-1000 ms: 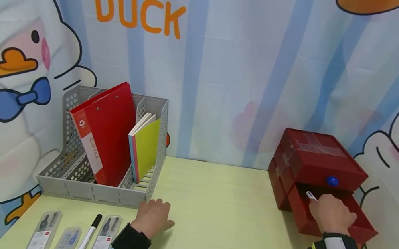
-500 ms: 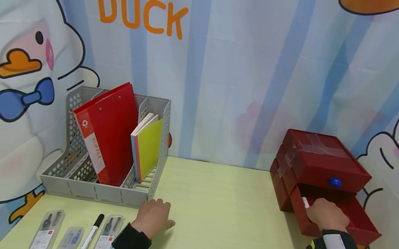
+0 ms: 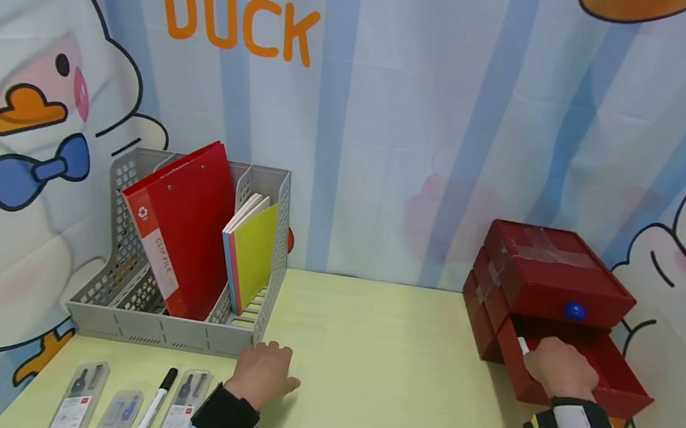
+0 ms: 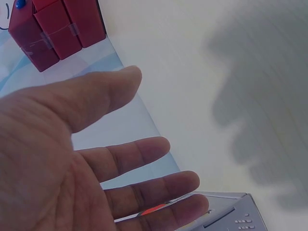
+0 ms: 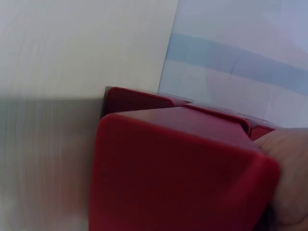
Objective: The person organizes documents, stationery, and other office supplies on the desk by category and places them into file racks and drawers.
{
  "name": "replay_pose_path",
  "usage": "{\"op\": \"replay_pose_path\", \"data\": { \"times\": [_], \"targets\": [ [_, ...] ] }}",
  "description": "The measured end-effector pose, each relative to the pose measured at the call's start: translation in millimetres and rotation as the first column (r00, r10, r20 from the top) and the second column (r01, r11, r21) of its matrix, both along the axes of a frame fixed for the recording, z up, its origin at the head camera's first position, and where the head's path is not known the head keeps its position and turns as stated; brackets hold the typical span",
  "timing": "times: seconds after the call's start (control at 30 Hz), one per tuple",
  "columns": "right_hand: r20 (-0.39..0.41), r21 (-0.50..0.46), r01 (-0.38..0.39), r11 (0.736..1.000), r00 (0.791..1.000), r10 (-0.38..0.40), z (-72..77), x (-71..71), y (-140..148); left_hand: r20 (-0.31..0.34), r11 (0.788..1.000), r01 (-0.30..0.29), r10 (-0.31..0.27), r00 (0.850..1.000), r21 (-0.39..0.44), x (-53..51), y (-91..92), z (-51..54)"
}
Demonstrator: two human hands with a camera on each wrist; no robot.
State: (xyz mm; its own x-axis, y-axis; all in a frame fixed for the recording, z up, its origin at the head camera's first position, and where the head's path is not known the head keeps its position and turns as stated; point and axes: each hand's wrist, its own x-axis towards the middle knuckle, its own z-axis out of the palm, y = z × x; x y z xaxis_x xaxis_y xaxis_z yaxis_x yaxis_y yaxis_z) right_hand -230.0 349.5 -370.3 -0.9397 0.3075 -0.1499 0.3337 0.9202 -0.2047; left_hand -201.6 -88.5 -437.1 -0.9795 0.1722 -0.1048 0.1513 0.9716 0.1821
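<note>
My right hand [image 3: 562, 368] reaches down into the pulled-out drawer [image 3: 629, 396] of the red drawer box [image 3: 558, 262]. The white end of a slim, pen-like thing [image 3: 522, 345] pokes out beside the fingers; the hand hides the rest, and the fingertips cannot be seen. In the right wrist view the drawer's front [image 5: 178, 178] covers most of the hand. My left hand [image 3: 262, 374] hovers above the table near the front right corner of the grey file rack [image 3: 164, 331]. Its fingers [image 4: 149, 149] are spread and relaxed, holding nothing.
A red clip file [image 3: 188, 240] and a yellow-covered notebook [image 3: 255, 250] lean in the rack. Before it lie a white marker [image 3: 152, 409] with a black cap and several clear cases, one a labelled case [image 3: 77, 398]. A printed curtain [image 3: 388, 129] hangs behind the table [image 3: 367, 354].
My right hand has moved slightly down and left, deeper into the drawer, and less of the white thing shows. The left hand stays where it was.
</note>
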Motion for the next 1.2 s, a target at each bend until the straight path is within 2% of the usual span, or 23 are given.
{"op": "replay_pose_path", "data": {
  "times": [0.33,0.43,0.57,0.7,0.97,1.07,1.2],
  "targets": [
    [-0.071,-0.001,0.009,1.000,0.997,-0.009,12.3,8.5,-18,-0.011,1.000,0.002,-0.002,1.000,-0.027,3.8,-6.3,-0.1],
    [-0.141,0.023,-0.019,1.000,0.990,0.022,14.4,13.7,-29,-0.003,1.000,-0.016,0.016,1.000,-0.024,5.5,-10.9,2.5],
    [-0.269,0.071,-0.068,0.995,0.959,0.085,11.2,22.0,-49,0.006,0.999,-0.046,0.046,0.999,-0.027,5.4,-19.3,4.6],
    [-0.309,0.098,-0.092,0.991,0.944,0.118,1.6,31.2,-75,0.021,0.997,-0.072,0.072,0.997,-0.025,5.6,-28.1,2.9],
    [-0.261,0.095,-0.131,0.987,0.953,0.151,-36.0,56.0,-124,-0.015,0.993,-0.117,0.117,0.993,0.006,9.0,-53.5,-3.5],
    [-0.269,0.067,-0.157,0.985,0.948,0.169,-51.0,65.6,-137,0.022,0.989,-0.145,0.146,0.989,-0.020,8.7,-65.9,-2.7],
    [-0.271,0.017,-0.177,0.984,0.946,0.175,-66.0,76.2,-149,0.073,0.977,-0.201,0.206,0.976,-0.075,6.9,-86.7,1.5]
  ]
}}
